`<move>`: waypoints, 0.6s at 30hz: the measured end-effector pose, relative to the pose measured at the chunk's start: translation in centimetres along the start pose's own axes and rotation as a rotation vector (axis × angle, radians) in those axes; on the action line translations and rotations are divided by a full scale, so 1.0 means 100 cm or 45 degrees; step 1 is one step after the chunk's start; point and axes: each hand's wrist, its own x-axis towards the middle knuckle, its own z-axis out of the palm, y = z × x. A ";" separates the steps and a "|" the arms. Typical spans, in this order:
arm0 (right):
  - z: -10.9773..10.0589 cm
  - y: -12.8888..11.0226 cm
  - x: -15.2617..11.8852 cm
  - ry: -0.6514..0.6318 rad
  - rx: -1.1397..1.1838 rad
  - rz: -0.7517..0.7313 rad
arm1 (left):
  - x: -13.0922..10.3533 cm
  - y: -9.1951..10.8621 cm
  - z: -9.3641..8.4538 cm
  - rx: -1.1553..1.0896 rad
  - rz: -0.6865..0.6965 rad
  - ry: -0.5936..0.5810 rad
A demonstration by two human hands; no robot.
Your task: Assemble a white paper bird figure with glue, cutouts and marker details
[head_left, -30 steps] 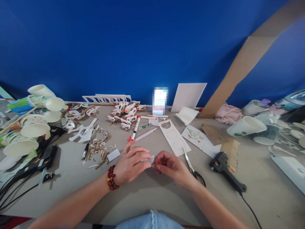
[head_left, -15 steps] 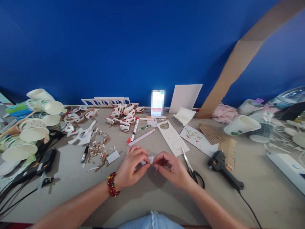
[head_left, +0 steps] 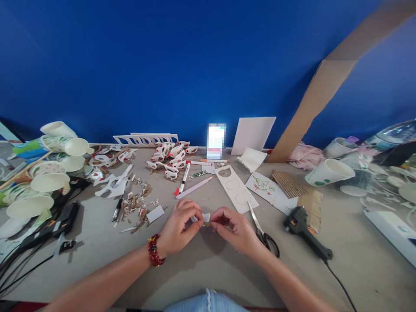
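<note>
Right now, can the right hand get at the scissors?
Probably yes: the scissors lie right beside the right hand, with no object seen on top. It seems occupied at a small brownish piece, though.

Left hand (head_left: 180, 226), right hand (head_left: 235, 229), both pinched

The small white paper-like piece (head_left: 206, 216) looked smooth and matt; the long black-handled scissors (head_left: 256, 219) had shiny metal blades; the brown corrugated cardboard sheet (head_left: 287, 184) looked ridged.
</note>
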 end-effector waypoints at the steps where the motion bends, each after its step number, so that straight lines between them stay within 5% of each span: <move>1: 0.000 0.000 0.000 0.001 -0.019 0.001 | 0.000 -0.001 0.000 0.008 -0.003 -0.001; 18: 0.007 0.008 0.003 -0.002 -0.191 -0.008 | 0.001 -0.003 0.001 0.223 -0.047 -0.023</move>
